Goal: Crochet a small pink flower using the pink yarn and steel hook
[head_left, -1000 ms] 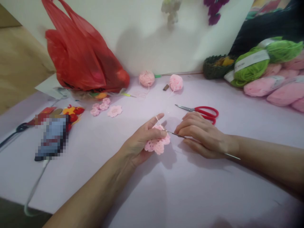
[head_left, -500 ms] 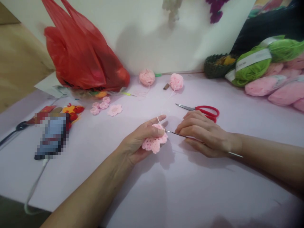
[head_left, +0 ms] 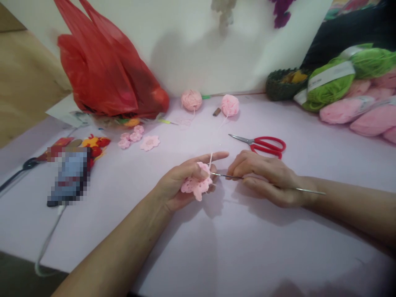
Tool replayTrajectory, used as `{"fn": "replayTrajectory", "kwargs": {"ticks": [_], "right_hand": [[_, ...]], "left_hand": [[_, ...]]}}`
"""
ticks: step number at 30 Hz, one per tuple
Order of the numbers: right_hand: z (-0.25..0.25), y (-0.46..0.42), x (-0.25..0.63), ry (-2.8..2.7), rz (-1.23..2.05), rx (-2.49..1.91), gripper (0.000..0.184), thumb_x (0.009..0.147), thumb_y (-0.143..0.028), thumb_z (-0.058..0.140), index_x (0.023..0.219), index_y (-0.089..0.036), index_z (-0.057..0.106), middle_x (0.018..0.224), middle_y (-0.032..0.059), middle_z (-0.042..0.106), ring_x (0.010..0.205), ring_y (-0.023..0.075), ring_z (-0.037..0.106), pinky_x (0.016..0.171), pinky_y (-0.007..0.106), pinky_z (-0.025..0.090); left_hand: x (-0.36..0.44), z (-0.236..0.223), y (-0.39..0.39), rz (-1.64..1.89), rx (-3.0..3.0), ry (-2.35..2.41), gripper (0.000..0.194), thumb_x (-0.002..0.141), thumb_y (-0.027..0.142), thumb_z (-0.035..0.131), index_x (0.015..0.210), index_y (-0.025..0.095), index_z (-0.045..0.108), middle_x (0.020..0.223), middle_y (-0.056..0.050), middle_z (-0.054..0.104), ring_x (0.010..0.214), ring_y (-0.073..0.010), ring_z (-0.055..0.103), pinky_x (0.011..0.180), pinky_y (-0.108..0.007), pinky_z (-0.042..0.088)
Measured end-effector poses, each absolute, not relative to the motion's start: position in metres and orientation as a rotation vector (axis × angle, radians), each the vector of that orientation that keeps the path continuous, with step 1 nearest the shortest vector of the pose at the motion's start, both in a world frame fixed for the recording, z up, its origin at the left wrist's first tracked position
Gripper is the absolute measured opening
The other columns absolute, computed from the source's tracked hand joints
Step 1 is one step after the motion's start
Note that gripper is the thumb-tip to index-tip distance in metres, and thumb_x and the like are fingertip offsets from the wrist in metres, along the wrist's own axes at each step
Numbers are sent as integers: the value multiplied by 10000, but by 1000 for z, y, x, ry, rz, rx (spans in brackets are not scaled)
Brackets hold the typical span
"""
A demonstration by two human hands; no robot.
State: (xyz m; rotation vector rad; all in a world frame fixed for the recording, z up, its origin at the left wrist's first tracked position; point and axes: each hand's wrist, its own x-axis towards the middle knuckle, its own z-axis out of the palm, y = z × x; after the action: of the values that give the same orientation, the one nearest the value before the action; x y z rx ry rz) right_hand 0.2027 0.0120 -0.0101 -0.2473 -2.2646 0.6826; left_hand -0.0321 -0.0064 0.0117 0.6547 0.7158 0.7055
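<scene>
My left hand pinches a pink crocheted flower piece just above the lilac table, index finger stretched out with a strand of pink yarn running over it. My right hand grips a thin metal crochet hook, whose tip meets the flower's edge. The yarn leads back toward a pink yarn ball near the wall.
Red-handled scissors lie just behind my right hand. A second pink ball, finished pink flowers, a red plastic bag, a blurred-out object, and green and pink skeins ring the table.
My left index finger has stretched out further with the yarn over it. The flower has shifted slightly left, and the hook has levelled out, its tip at the flower's edge.
</scene>
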Motion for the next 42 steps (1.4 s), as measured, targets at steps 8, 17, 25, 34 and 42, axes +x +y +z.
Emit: {"fn": "replayTrajectory", "kwargs": {"ticks": [8, 17, 25, 34, 42], "right_hand": [[-11, 5, 197, -2246, 536, -504, 135, 1000, -172, 428, 1012, -168, 562, 946, 58, 637, 907, 159, 591, 830, 325, 456], [-10, 7, 198, -2248, 547, -549, 151, 1002, -179, 409, 946, -166, 549, 911, 57, 637, 844, 147, 586, 775, 305, 445], [-13, 8, 197, -2273, 586, -531, 170, 1019, -201, 401, 991, -160, 563, 965, 59, 649, 889, 149, 579, 815, 320, 415], [-12, -1, 188, -2473, -160, -830, 261, 1006, -253, 373, 857, -170, 570, 782, 45, 612, 738, 204, 486, 819, 427, 337], [-15, 7, 188, -2325, -344, -780, 195, 1000, -245, 425, 863, -189, 553, 767, 40, 642, 732, 205, 476, 825, 417, 341]], "left_hand": [[-18, 4, -12, 738, 899, 789, 567, 769, 207, 788, 1310, 215, 617, 784, 2, 638, 667, -95, 587, 641, -224, 465], [-14, 8, -17, 838, 1104, 979, 581, 774, 252, 794, 1320, 237, 595, 811, 34, 535, 709, -93, 557, 649, -220, 472], [-14, 11, -18, 862, 1250, 1053, 858, 816, 222, 735, 1546, 301, 292, 780, 61, 498, 645, -77, 499, 597, -203, 435], [4, 2, -27, 1082, 1291, 1172, 979, 788, 201, 757, 1584, 285, 193, 780, 54, 572, 691, -99, 537, 675, -225, 450], [12, 4, -26, 1083, 721, 930, 872, 775, 123, 771, 1512, 197, 310, 728, 71, 549, 646, -64, 543, 652, -182, 441]]}}
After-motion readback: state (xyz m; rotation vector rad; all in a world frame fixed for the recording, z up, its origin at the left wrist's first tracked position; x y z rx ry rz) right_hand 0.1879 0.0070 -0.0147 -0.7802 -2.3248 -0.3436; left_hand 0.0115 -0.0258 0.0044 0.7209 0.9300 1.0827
